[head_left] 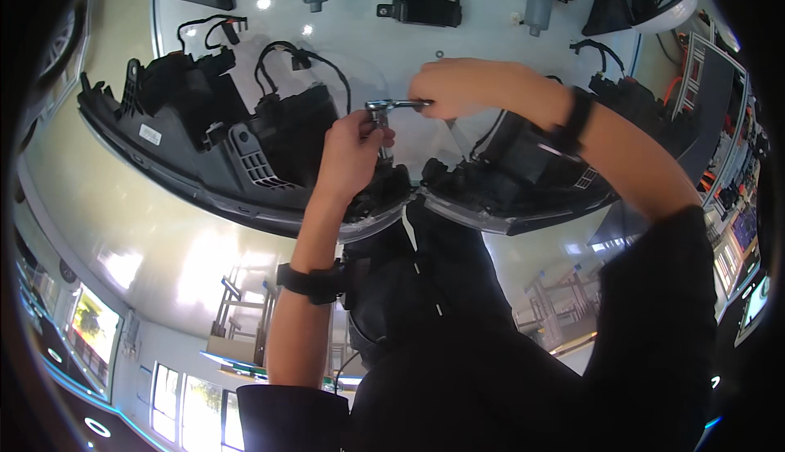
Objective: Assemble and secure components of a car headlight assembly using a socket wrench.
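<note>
Ratchet wrench lies crosswise above the left headlamp housing, its handle closed inside the right hand while the left hand pinches the upright extension just beneath its head.

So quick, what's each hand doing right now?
Left hand: closed around the upright shaft under the ratchet wrench, over the headlight.
Right hand: closed on the ratchet wrench's handle.
</note>
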### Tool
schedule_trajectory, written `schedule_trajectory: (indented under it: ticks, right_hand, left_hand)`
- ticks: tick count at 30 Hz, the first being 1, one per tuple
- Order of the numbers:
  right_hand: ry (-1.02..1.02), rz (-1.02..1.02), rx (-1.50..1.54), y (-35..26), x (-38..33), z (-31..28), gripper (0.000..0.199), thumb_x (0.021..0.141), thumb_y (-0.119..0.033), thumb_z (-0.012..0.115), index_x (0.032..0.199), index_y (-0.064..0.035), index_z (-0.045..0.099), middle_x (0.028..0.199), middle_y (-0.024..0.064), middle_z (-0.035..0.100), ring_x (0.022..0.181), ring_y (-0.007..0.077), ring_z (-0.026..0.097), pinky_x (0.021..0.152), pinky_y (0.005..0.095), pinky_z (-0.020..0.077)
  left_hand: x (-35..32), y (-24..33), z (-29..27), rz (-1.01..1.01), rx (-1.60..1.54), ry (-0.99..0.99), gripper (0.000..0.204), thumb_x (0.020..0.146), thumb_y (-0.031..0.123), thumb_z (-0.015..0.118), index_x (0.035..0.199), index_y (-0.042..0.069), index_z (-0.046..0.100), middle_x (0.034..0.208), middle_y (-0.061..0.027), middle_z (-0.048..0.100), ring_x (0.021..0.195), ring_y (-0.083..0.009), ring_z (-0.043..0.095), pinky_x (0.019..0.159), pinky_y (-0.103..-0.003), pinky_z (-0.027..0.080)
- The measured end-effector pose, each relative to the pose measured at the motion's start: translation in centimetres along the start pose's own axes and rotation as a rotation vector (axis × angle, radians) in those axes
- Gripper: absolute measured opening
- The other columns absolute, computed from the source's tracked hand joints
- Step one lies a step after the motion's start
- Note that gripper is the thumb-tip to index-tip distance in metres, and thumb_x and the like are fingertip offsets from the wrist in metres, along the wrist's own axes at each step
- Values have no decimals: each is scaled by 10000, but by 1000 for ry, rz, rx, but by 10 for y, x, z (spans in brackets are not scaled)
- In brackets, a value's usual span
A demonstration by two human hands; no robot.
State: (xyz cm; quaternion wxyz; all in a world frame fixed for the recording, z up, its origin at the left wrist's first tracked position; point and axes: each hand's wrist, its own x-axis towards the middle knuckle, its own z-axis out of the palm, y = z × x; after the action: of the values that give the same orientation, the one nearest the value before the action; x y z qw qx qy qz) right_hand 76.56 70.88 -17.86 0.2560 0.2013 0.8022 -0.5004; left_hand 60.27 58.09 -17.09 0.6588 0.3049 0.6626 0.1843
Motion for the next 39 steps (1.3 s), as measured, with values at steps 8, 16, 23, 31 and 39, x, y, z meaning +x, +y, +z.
schedule_trajectory:
  ticks: [8, 16, 23, 31, 39]
  right_hand:
    - [-130, 43, 429, 5, -15, -9, 197, 849, -154, 482, 934, -8, 583, 636, 104, 557, 601, 210, 583, 580, 342, 459]
    - [267, -143, 189, 29, 41, 46, 175, 837, -172, 551, 904, -18, 599, 737, 140, 609, 689, 302, 573, 645, 400, 451]
    - [-111, 177, 128, -58, -19, -15, 145, 731, -126, 575, 812, -7, 589, 697, 163, 611, 698, 337, 615, 607, 411, 486]
    - [295, -168, -161, 32, 41, 53, 215, 801, -108, 533, 1015, -96, 512, 771, 132, 618, 736, 340, 613, 640, 444, 472]
    - [-302, 251, 64, -32, -16, -11, 128, 711, -36, 507, 736, 32, 612, 715, 175, 638, 648, 307, 635, 541, 395, 489]
  left_hand:
    - [-6, 8, 2, 25, 80, 110, 187, 798, -18, 515, 958, -101, 563, 808, -159, 673, 732, -193, 668, 646, -282, 502]
    - [-6, -1, 9, 110, 247, 231, 205, 782, 72, 591, 929, -68, 617, 705, -79, 670, 549, -51, 525, 512, -217, 412]
    - [-15, 8, 7, 70, 237, 320, 196, 732, 48, 636, 876, -84, 618, 707, -181, 650, 600, -208, 640, 573, -293, 472]
    - [-3, 1, 0, 10, 279, 158, 168, 783, 77, 591, 864, -68, 613, 698, -71, 666, 541, -57, 506, 501, -230, 394]
    - [1, -10, -1, 44, 282, 164, 205, 729, 86, 635, 832, -87, 597, 708, -182, 660, 591, -227, 642, 582, -314, 487]
